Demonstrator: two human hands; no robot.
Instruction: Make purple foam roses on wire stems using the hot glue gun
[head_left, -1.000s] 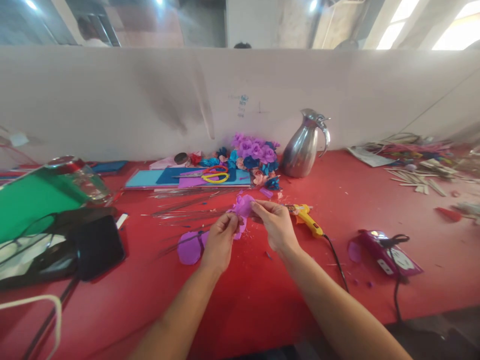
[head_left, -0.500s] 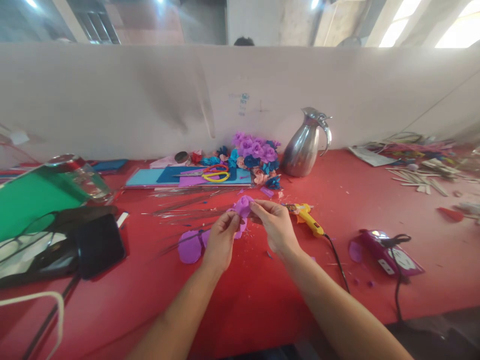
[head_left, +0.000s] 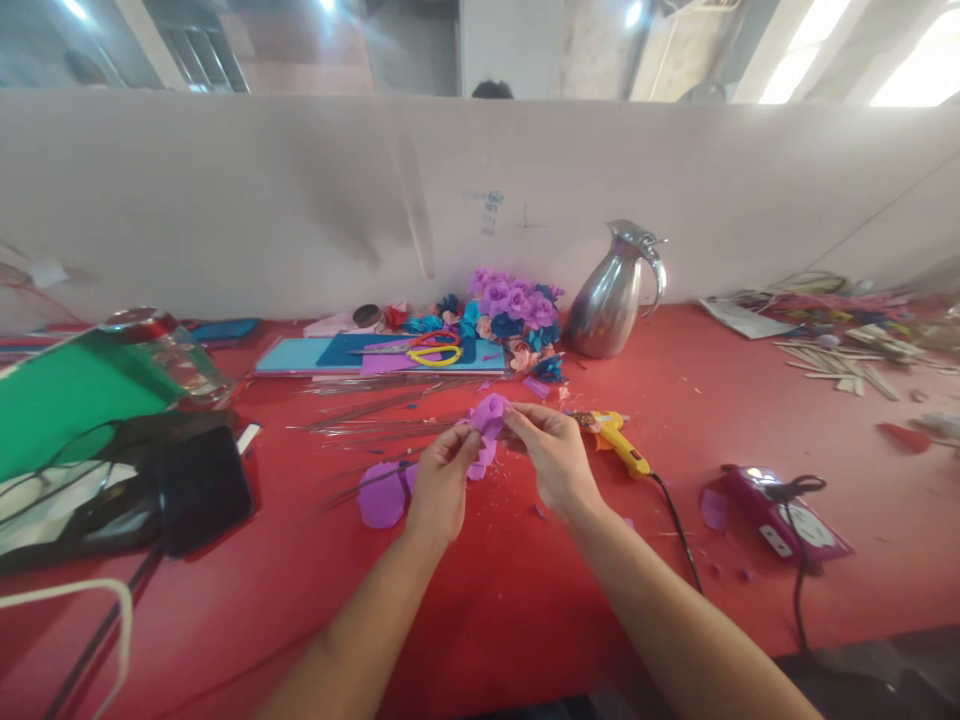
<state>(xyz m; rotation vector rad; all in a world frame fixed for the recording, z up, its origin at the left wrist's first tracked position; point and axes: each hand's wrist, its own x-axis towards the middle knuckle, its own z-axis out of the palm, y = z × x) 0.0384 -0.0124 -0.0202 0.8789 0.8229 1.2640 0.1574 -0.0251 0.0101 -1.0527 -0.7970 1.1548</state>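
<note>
Both my hands pinch one purple paper flower (head_left: pixel 488 414) just above the red table (head_left: pixel 480 600). My left hand (head_left: pixel 441 482) grips its lower left side with closed fingers. My right hand (head_left: pixel 551 452) holds its right edge between thumb and fingers. More purple paper pieces (head_left: pixel 379 494) lie on the table left of my left hand. Thin metal wires (head_left: pixel 375 412) are spread beyond them.
A yellow glue gun (head_left: pixel 621 446) lies right of my right hand, its black cord running toward me. A purple power strip (head_left: pixel 780 508) sits further right. Behind are finished paper flowers (head_left: pixel 514 310), scissors (head_left: pixel 431 350) on blue sheets, a steel jug (head_left: pixel 611 292). A black pouch (head_left: pixel 187 485) lies left.
</note>
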